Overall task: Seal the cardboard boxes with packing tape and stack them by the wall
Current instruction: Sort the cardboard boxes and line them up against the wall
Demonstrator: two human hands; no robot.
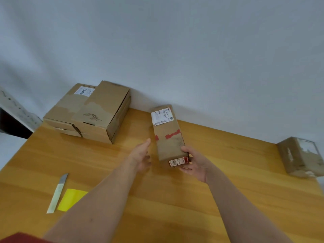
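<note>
A narrow cardboard box (168, 135) with a white label and red tape marks is held over the wooden table (175, 199). My right hand (193, 163) grips its near end, thumb on top. To the left of the box hovers my left hand (142, 154), fingers straight and apart from the cardboard. Against the wall at the back left stands a pile of flat cardboard boxes (91, 111). A small, worn box (300, 156) sits at the table's right edge.
A utility knife (57, 192) lies at the front left beside a yellow sheet (71, 199). The grey wall (175, 50) runs along the table's far edge. A red garment (22, 238) shows at the bottom left.
</note>
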